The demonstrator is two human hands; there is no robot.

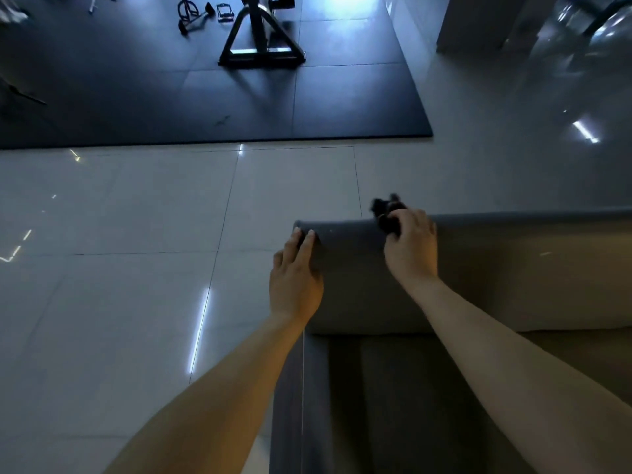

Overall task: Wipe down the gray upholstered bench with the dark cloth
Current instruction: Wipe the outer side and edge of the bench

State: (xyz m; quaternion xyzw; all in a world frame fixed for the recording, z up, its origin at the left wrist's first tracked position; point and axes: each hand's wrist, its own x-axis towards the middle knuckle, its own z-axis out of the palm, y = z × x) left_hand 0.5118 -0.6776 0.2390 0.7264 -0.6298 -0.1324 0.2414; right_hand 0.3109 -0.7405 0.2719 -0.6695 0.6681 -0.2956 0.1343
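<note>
Two bare forearms reach forward from the bottom of the view, out over the seat of the gray bench (352, 285), which fills the lower right. Its padded back rail runs across in front of the person, ending in a rounded corner on the left.

On that left corner the left hand (295, 278) lies flat with its fingers straight, pressing down on the padding and holding nothing. Further along the rail's far edge, the right hand (412, 249) has its fingers curled around the dark cloth (388, 213), bunched into a wad that pokes out beyond the knuckles and sits right on the edge of the rail.

That cloth looks light, limp and easily crumpled, so I'd say it is best kept balled in the palm, or spread under flat fingers to cover more fabric. The upholstery looks soft over a firm frame and slightly grippy, so the cloth should drag rather than slide, and steady pressure would suit it.

Beyond the bench lies a glossy tiled floor (136, 217), then a dark mat (205, 97) carrying a black exercise frame (261, 39).
</note>
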